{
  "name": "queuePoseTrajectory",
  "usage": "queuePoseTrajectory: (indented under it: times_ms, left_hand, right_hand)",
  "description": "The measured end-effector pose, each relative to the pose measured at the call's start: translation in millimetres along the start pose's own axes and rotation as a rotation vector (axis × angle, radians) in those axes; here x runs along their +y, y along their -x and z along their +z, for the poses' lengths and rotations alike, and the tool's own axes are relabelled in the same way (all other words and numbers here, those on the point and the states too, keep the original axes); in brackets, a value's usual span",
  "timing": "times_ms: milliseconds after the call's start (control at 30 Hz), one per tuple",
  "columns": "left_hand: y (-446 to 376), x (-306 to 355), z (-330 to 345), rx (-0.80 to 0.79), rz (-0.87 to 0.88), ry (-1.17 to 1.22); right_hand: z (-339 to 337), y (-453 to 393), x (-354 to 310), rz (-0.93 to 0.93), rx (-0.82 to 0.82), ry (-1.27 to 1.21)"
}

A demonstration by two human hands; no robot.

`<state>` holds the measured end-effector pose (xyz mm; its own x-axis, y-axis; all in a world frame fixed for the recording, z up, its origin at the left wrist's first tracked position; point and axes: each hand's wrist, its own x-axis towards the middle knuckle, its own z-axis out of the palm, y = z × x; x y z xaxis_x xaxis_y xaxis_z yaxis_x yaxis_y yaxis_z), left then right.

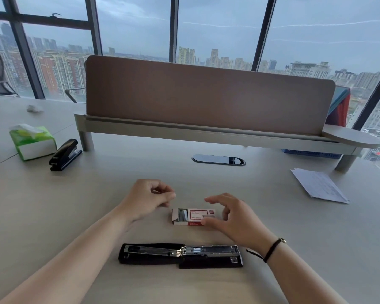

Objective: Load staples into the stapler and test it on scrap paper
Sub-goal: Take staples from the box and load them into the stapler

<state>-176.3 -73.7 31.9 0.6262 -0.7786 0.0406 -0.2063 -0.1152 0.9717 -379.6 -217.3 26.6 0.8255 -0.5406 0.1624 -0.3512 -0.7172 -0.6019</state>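
A black stapler [180,256] lies swung fully open and flat near the desk's front edge, its metal staple channel facing up. Just behind it sits a small red and white staple box [199,216], slid open at its left end so that grey staples show. My left hand [147,198] hovers left of the box with thumb and fingers pinched together; nothing shows between them. My right hand [230,216] is over the box's right end with fingers spread, the thumb touching the box's near edge. Scrap paper sheets [320,185] lie at the right.
A second black stapler [65,154], closed, stands at the left beside a green tissue pack [32,141]. A brown divider screen [206,95] on a raised shelf crosses the back of the desk. An oval cable port [218,160] sits mid-desk. A crumpled paper ball [33,108] lies far left.
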Motion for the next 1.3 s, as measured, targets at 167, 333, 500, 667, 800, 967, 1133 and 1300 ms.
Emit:
queuePoseTrajectory:
  times_ms: [167, 333, 500, 667, 800, 967, 1133, 1300]
  left_hand:
    - [29.0, 36.7, 14.0, -0.187, 0.017, 0.182]
    - [60.1, 43.8, 43.0, -0.337, 0.016, 0.215]
    - [76.9, 39.7, 57.7, -0.292, -0.062, 0.299]
    - [88.1, 33.0, 61.7, -0.193, 0.122, -0.114]
    - [92.9, 27.7, 61.0, -0.136, 0.456, -0.555]
    - [93.4, 20.4, 69.2, -0.168, 0.463, -0.565]
    - [94.2, 19.4, 71.3, -0.160, 0.480, -0.548]
    - [92.9, 16.4, 70.6, -0.183, 0.510, -0.534]
  right_hand:
    - [-21.8, 21.3, -16.8, -0.049, 0.123, -0.074]
    - [-28.1, 46.9, -20.9, -0.131, 0.146, -0.160]
    - [-24.7, 66.0, -11.3, -0.149, 0.139, -0.168]
    - [-21.9, 78.0, -6.5, -0.159, 0.125, -0.079]
    - [-25.5, 81.8, -2.1, -0.164, 0.089, -0.030]
    - [-27.8, 82.6, -1.3, -0.175, 0.063, 0.018]
    - [-26.4, 82.6, 0.6, -0.166, 0.034, 0.035]
    - [-26.2, 82.7, 3.0, -0.153, 0.023, 0.015]
